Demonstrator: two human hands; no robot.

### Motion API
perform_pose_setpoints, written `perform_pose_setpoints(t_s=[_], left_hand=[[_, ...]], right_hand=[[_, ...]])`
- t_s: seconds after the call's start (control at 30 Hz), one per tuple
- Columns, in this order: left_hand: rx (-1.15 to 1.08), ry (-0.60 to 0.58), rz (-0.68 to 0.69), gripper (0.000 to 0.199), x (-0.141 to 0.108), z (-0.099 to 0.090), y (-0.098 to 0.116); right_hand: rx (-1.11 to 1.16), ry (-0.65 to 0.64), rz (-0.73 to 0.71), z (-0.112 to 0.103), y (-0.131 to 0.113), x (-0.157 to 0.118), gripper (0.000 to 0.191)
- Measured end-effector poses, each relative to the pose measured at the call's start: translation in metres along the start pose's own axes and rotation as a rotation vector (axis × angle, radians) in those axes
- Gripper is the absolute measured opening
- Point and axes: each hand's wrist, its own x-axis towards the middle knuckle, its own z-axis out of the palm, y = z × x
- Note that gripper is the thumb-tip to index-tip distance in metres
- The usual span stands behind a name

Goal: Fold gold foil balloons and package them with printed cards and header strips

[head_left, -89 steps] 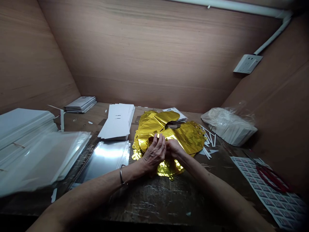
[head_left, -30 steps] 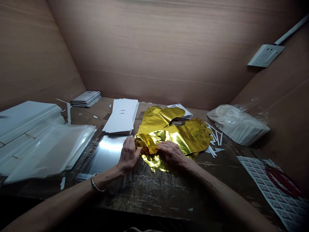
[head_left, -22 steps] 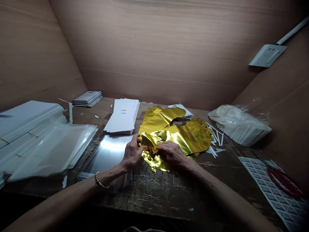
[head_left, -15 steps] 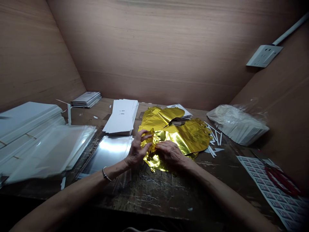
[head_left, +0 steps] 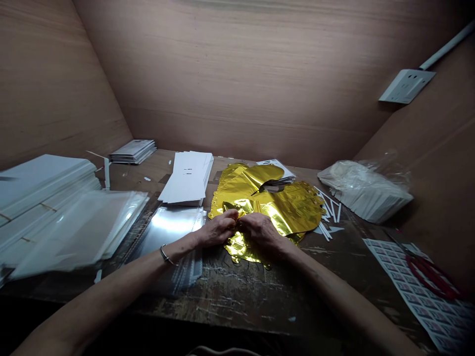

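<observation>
Flat, shiny gold foil balloons (head_left: 287, 210) lie overlapped in the middle of the table, with small tabs along their edges. My left hand (head_left: 218, 229) is closed, its fingers curled and pinching the foil at the near left part of the pile. Close beside it, my right hand (head_left: 261, 228) is also closed on the gold foil, fingertips almost meeting those of the left. What exactly sits between the fingertips is hidden by the knuckles.
White cards (head_left: 188, 178) and clear plastic sleeves (head_left: 172, 225) lie left of the foil. Farther left is a big white stack (head_left: 48, 173). White sticks (head_left: 330, 210), a bagged paper bundle (head_left: 365, 190), a sticker sheet (head_left: 411, 291) and red-handled scissors (head_left: 432, 279) lie right.
My left hand has turned and its raised fingers have closed down beside the right hand. The upright fold of foil between the hands has gone lower. The right hand has barely moved.
</observation>
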Motion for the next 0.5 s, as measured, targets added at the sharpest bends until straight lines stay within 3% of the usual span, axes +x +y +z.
perform_pose_setpoints(t_s=[0.13,0.27,0.37,0.5], left_hand=[[0.017,0.185,-0.189,0.019,0.006,0.01,-0.002],[0.038,0.309,-0.373,0.011,0.013,0.012,-0.005],[0.083,0.384,-0.423,0.009,0.014,0.014,-0.007],[0.146,0.422,-0.393,0.017,0.012,0.02,-0.005]], right_hand=[[0.086,0.043,0.11,-0.001,0.002,0.011,0.018],[0.103,0.001,0.329,-0.003,-0.001,0.025,0.015],[0.019,-0.054,0.435,-0.004,-0.004,0.032,0.014],[-0.051,-0.089,0.448,-0.005,-0.004,0.038,0.019]])
